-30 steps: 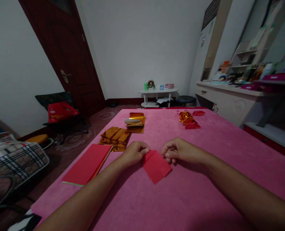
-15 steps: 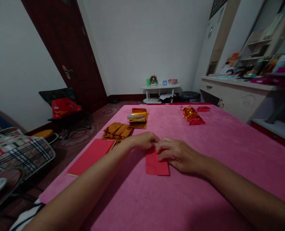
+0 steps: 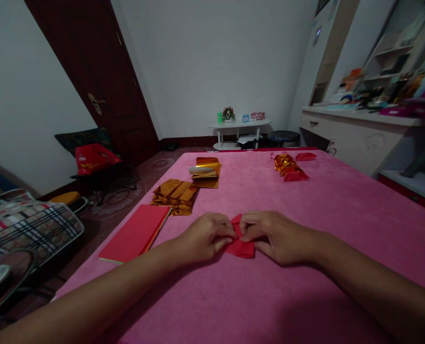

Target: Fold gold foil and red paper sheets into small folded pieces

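A folded sheet of red paper (image 3: 246,249) lies on the pink tabletop between my two hands, partly covered by fingers. My left hand (image 3: 212,234) pinches its left side, thumb and fingertips pressed together. From the right, my right hand (image 3: 273,235) grips the same sheet with bent fingers, close to the left fingertips. A stack of red paper (image 3: 135,231) rests left of my left hand. Behind that stack is a pile of folded gold foil paper (image 3: 176,195). Which creases the fingers press cannot be made out.
More gold foil paper (image 3: 208,174), partly curled, lies toward the far edge of the pink table (image 3: 323,286). Folded gold and red pieces (image 3: 289,167) sit at the far right. A cluttered dresser (image 3: 348,126) stands to the right, and a plaid-covered seat (image 3: 36,229) to the left.
My left hand has come back toward me, from the far end of the red paper to its left side. The flat paper now looks bunched and raised between both hands.
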The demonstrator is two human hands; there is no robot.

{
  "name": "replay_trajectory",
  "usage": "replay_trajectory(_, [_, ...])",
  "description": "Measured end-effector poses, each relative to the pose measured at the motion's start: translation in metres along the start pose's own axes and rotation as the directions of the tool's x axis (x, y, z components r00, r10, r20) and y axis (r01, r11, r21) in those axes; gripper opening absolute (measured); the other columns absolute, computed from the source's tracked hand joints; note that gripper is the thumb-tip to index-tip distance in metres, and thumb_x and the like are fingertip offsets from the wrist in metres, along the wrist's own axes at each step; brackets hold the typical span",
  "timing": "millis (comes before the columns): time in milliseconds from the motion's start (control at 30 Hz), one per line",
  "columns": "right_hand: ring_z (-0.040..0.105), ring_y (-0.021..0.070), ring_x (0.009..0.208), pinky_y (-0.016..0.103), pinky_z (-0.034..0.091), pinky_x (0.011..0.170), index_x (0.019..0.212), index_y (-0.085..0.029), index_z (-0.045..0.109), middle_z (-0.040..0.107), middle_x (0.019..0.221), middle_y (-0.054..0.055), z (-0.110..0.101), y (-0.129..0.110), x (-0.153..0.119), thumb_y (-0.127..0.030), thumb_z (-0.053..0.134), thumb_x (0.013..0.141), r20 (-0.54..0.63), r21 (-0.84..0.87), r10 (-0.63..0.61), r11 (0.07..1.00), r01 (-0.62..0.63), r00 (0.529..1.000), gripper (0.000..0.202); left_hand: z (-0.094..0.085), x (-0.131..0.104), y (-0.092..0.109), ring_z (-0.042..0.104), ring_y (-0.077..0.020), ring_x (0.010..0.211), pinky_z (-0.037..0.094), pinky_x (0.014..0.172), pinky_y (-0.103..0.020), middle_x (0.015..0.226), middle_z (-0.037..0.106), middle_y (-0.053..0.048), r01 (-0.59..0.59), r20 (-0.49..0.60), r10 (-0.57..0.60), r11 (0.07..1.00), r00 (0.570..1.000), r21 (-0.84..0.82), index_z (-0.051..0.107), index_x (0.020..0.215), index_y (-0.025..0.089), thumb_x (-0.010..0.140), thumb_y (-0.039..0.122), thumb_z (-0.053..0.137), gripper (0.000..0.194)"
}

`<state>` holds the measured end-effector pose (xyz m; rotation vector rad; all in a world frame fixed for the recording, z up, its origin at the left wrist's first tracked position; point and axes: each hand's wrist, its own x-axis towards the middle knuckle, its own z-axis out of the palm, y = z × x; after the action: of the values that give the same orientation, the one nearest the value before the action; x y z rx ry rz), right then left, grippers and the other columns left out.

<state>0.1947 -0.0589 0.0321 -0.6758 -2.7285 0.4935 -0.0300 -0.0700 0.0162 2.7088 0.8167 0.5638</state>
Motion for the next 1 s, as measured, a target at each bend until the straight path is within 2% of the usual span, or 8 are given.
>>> replay_trajectory(100, [0.053, 0.0116, 0.078, 0.024, 0.041, 0.073, 0.078, -0.018, 0.068, 0.058, 0.084, 0.001, 0.002, 0.002, 0.000, -0.008, 0.057, 0.076, -0.001, 0.093, 0.018, 0.996, -0.018, 1.000, 0.015, 0.002, -0.020, 0.013, 0.057, -0.0172, 0.096, 0.044, 0.086, -0.032, 0.104, 0.064, -0.008, -0.019, -0.008, 0.019, 0.999, 1.000, 0.036, 0.062, 0.109, 0.018, 0.086, 0.017, 0.048, 0.027])
replay_trajectory(233, [0.053, 0.0107, 0.079, 0.023, 0.042, 0.073, 0.079, -0.019, 0.068, 0.057, 0.084, 0.000, 0.004, 0.004, -0.002, -0.006, 0.059, 0.074, 0.000, 0.196, 0.034, 0.980, -0.034, 0.999, 0.016, 0.005, -0.032, 0.022, 0.054, -0.0190, 0.107, 0.042, 0.092, -0.036, 0.117, 0.060, -0.010, -0.072, 0.058, 0.062, 0.982, 0.996, 0.176, 0.055, 0.118, 0.018, 0.089, 0.017, 0.043, 0.032])
replay_trajectory(433, [0.053, 0.0117, 0.078, 0.025, 0.041, 0.072, 0.077, -0.019, 0.067, 0.057, 0.083, 0.001, 0.007, 0.001, -0.010, -0.010, 0.056, 0.079, -0.013, 0.137, -0.015, 0.990, 0.016, 1.000, 0.015, 0.010, -0.040, 0.019, 0.048, -0.0216, 0.117, 0.040, 0.097, -0.039, 0.128, 0.054, -0.012, -0.138, 0.101, 0.113, 0.949, 0.988, 0.284, 0.049, 0.125, 0.017, 0.086, 0.017, 0.046, 0.039])
replay_trajectory(567, [0.052, 0.0125, 0.078, 0.026, 0.041, 0.072, 0.077, -0.019, 0.066, 0.058, 0.081, 0.002, 0.011, 0.002, -0.013, -0.013, 0.054, 0.082, -0.050, 0.106, -0.078, 0.991, 0.083, 0.996, 0.014, 0.010, -0.040, 0.020, 0.049, -0.0212, 0.115, 0.040, 0.096, -0.038, 0.127, 0.054, -0.011, -0.144, 0.078, 0.128, 0.951, 0.989, 0.274, 0.053, 0.119, 0.017, 0.088, 0.019, 0.044, 0.032])
replay_trajectory(667, [0.052, 0.0125, 0.077, 0.026, 0.040, 0.071, 0.077, -0.018, 0.066, 0.059, 0.081, 0.002, 0.014, 0.003, -0.014, -0.017, 0.054, 0.084, -0.075, 0.101, -0.080, 0.991, 0.087, 0.994, 0.015, 0.009, -0.037, 0.023, 0.053, -0.0198, 0.107, 0.042, 0.091, -0.036, 0.120, 0.058, -0.010, -0.126, 0.047, 0.118, 0.962, 0.992, 0.244, 0.056, 0.114, 0.017, 0.090, 0.019, 0.041, 0.027])
replay_trajectory(833, [0.053, 0.0109, 0.074, 0.023, 0.040, 0.068, 0.076, -0.019, 0.067, 0.058, 0.078, 0.000, 0.021, 0.000, -0.011, -0.015, 0.056, 0.081, -0.122, 0.254, 0.096, 0.965, -0.062, 0.988, 0.013, 0.010, -0.035, 0.027, 0.055, -0.0177, 0.098, 0.044, 0.084, -0.033, 0.110, 0.060, -0.010, -0.100, 0.026, 0.096, 0.972, 0.995, 0.214, 0.057, 0.111, 0.016, 0.092, 0.020, 0.040, 0.026])
replay_trajectory(933, [0.053, 0.0104, 0.070, 0.022, 0.040, 0.064, 0.071, -0.017, 0.065, 0.058, 0.075, 0.000, 0.024, -0.004, -0.006, -0.013, 0.056, 0.079, -0.101, 0.357, 0.228, 0.917, -0.179, 0.968, 0.013, 0.011, -0.035, 0.028, 0.055, -0.0174, 0.096, 0.044, 0.083, -0.033, 0.108, 0.060, -0.010, -0.088, 0.011, 0.087, 0.971, 0.996, 0.222, 0.057, 0.111, 0.015, 0.092, 0.020, 0.039, 0.026])
replay_trajectory(1000, [0.051, 0.0101, 0.065, 0.022, 0.039, 0.060, 0.067, -0.017, 0.063, 0.057, 0.071, -0.001, 0.025, -0.006, -0.004, -0.012, 0.056, 0.076, -0.095, 0.365, 0.294, 0.899, -0.242, 0.951, 0.012, 0.013, -0.036, 0.028, 0.055, -0.0174, 0.095, 0.044, 0.082, -0.033, 0.106, 0.060, -0.010, -0.090, 0.006, 0.091, 0.969, 0.996, 0.231, 0.057, 0.111, 0.016, 0.092, 0.020, 0.039, 0.026])
